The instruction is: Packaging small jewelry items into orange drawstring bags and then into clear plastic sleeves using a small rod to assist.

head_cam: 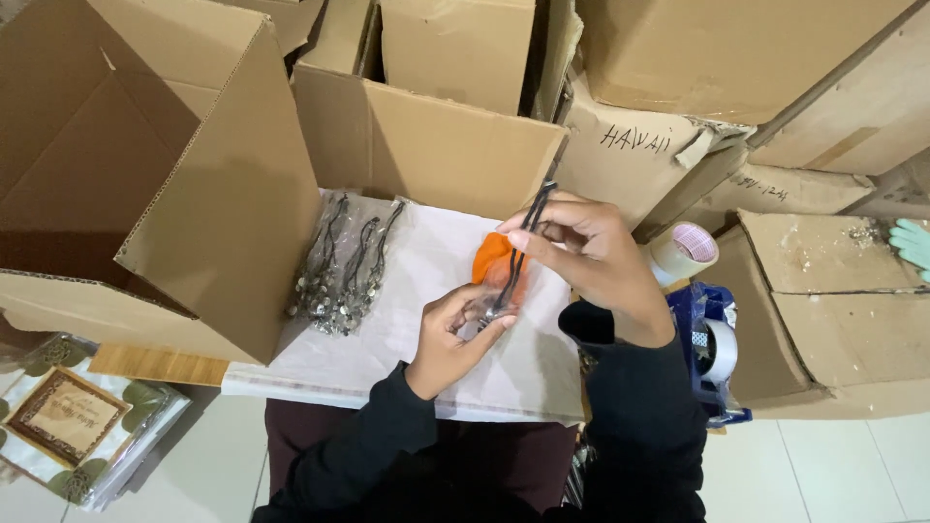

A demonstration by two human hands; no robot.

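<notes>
A black cord (528, 225) with a small orange tag (491, 260) and a metal piece at its lower end is held between both hands above a sheet of white paper (426, 291). The upper loop of the cord is pinched by the fingers of the right hand (581, 254), which is closed narrowly around it; the lower end is gripped by the thumb and fingers of the left hand (455, 334), also closed on it. A thin clear plastic sleeve appears to be wrapped about the orange part, though this cannot be told for sure. On the paper, well to the left, several similar corded trinkets (344, 271) are laid in a loose, glinting heap. The paper is hemmed in by plain brown cardboard boxes (426, 145) with rough corrugated edges. Just beside the right wrist, a roll of tape (683, 250) and a blue tape dispenser (712, 349) are seen. Long dark sleeves are worn on both arms
</notes>
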